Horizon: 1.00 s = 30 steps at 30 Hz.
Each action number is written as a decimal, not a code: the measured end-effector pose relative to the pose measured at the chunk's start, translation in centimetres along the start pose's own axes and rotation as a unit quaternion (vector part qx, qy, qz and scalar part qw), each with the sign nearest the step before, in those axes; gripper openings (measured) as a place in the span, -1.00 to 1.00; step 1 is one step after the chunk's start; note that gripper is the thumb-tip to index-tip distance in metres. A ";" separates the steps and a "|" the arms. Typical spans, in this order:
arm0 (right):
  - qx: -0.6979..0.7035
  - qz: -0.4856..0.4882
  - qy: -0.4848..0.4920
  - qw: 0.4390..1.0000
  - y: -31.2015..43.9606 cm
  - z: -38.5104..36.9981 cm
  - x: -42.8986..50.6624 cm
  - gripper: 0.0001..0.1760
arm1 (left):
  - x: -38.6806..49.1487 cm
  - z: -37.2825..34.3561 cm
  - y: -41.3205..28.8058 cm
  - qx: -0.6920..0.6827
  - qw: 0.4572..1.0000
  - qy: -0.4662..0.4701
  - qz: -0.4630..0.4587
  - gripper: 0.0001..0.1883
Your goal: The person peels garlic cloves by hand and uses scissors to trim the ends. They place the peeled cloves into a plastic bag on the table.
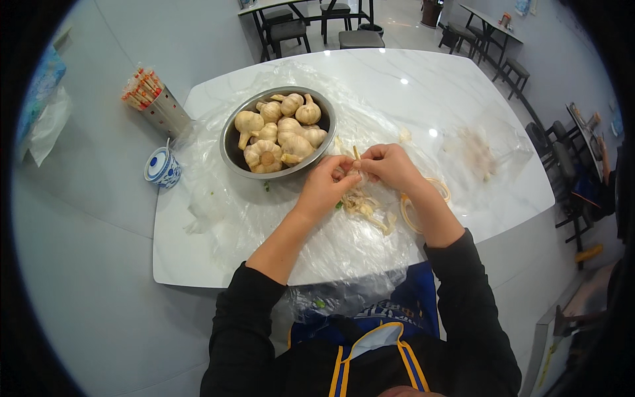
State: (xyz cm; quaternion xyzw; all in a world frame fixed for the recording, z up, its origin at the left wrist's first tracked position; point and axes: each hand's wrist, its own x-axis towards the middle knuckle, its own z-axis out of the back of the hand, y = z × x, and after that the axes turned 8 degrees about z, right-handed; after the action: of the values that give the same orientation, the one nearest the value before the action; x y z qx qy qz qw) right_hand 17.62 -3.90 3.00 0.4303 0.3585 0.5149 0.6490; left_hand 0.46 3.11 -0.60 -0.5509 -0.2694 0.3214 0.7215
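My left hand [331,184] and my right hand [388,165] meet just right of a steel bowl [231,161]. Between their fingers is a garlic piece with an upright dry stalk [356,153]; the fingers hide most of it. Whole garlic bulbs [263,156] fill the bowl. Beneath my hands, garlic skins and stalk scraps [364,206] lie on a clear plastic sheet [248,223]. Orange-handled scissors [408,216] lie partly under my right wrist, their blades not visible.
A perforated metal holder with wrapped chopsticks [166,111] and a blue-and-white lidded jar [163,167] stand at the left by the wall. A clear plastic bag [476,154] with blurred contents lies on the right of the white table [516,198]. A person's arm shows far right.
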 end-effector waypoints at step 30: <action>0.184 0.019 0.046 0.982 -0.9 -0.6 -1.1 -0.79 | -1.2 0.3 -1.3 0.053 0.997 -0.052 -0.004 -0.90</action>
State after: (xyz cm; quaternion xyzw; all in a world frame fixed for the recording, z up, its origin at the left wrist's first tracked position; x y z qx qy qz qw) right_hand 17.16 -4.92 1.98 0.5243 0.4687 0.4717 0.5319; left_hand -0.33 2.11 0.70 -0.4928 -0.2917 0.3606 0.7362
